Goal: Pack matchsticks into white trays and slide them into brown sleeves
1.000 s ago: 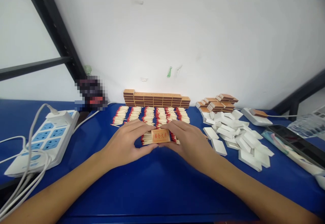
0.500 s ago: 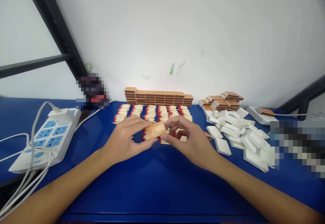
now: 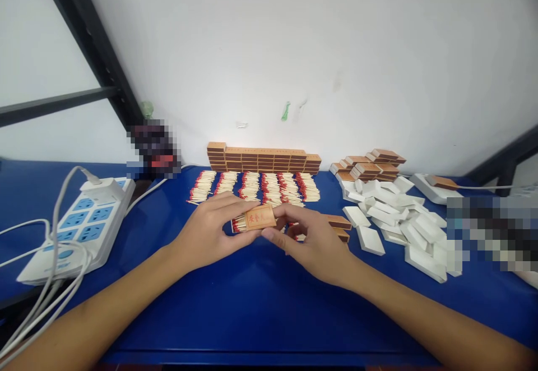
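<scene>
You've got the matchbox (image 3: 261,217) betw. both hands, approx. mid-table, on the near side of the match piles. Your L hand (image 3: 210,224) is closed on its L part, fingers over the far side, thumb along the near edge. Your R hand (image 3: 317,245) pinches the R end w/ thumb & index; its other fingers curl behind. The box sits a bit tilted, R end higher in view, orange print facing up. It's part open: red-headed matches (image 3: 239,224) show at the L end, next to your L fingers. Can't tell if it's clear of the blue tabletop (image 3: 252,309) or touching.

Beyond your hands, six match piles (image 3: 251,186) lie side by side in a row; a few more red heads peek out by your R fingers. Behind them, a neat matchbox stack (image 3: 258,162) runs along the wall (image 3: 315,51), one box higher at its L end. Just beyond your R hand, a couple of brown boxes (image 3: 339,223), partly hidden. Farther R: a heap of white trays (image 3: 390,214), w/ a looser matchbox pile (image 3: 370,166) behind it. Far L: a white power strip (image 3: 79,225) w/ blue sockets, cables (image 3: 54,298) looped over its near end.
</scene>
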`<action>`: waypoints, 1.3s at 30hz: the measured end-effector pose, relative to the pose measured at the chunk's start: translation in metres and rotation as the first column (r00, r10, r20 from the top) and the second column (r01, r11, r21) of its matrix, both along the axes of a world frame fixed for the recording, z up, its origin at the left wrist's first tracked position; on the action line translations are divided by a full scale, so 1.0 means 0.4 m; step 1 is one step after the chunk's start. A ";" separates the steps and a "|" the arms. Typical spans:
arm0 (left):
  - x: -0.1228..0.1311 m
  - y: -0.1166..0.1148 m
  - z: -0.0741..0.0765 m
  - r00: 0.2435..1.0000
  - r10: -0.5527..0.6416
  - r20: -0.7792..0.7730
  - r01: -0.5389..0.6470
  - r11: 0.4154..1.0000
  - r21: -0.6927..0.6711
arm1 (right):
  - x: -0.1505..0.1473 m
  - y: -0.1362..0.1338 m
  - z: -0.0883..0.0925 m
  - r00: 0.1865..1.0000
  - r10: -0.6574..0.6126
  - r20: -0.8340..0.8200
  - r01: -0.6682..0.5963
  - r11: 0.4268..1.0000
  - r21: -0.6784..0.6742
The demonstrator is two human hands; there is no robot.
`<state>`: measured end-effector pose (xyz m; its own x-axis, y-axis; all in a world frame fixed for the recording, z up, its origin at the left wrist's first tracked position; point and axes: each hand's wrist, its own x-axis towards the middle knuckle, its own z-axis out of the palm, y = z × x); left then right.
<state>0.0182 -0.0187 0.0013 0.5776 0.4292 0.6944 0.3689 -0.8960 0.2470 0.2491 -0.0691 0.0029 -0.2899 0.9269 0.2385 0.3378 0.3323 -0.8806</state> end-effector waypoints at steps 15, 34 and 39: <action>-0.040 0.023 0.011 0.987 0.116 -0.107 -0.124 0.990 -0.071 | 0.020 0.014 0.025 0.984 -0.113 -0.140 0.098 0.989 -0.110; -0.044 0.033 0.004 0.973 0.117 -0.200 -0.129 0.990 -0.049 | 0.330 0.207 0.068 0.833 -0.552 0.043 0.553 0.833 -0.011; -0.041 0.039 -0.005 0.976 0.063 -0.211 -0.075 0.996 -0.048 | 0.378 0.318 0.035 0.779 -0.627 0.005 0.625 0.776 -0.081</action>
<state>0.0018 -0.0031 -0.0005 0.6751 0.5074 0.5355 0.4778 -0.8538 0.2067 0.4003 0.0581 0.0170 0.3646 0.9171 0.1610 0.4294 -0.0122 -0.9030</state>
